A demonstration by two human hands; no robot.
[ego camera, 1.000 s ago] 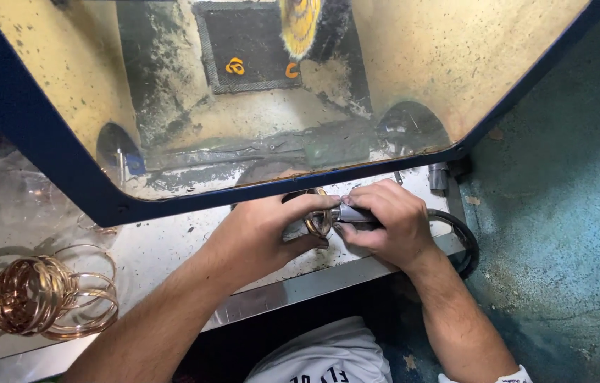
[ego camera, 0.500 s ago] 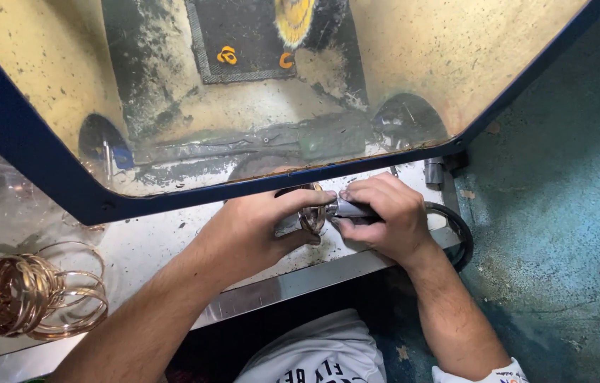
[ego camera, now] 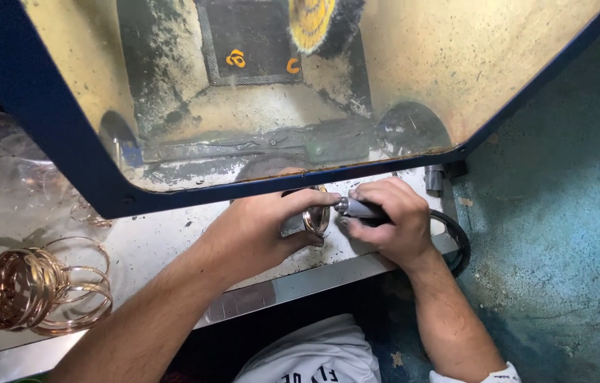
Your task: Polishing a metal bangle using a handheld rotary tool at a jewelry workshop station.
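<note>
Fingers of the left hand [ego camera: 261, 230] pinch a brass bangle [ego camera: 316, 216] at frame centre, ring face turned right. Just beside it, the right hand [ego camera: 389, 220] is clenched round a handheld rotary tool [ego camera: 358, 208], long axis horizontal, tip meeting the bangle.

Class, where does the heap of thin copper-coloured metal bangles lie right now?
In the head view, the heap of thin copper-coloured metal bangles lies at the far left on the pale workbench, left of the left hand.
</note>
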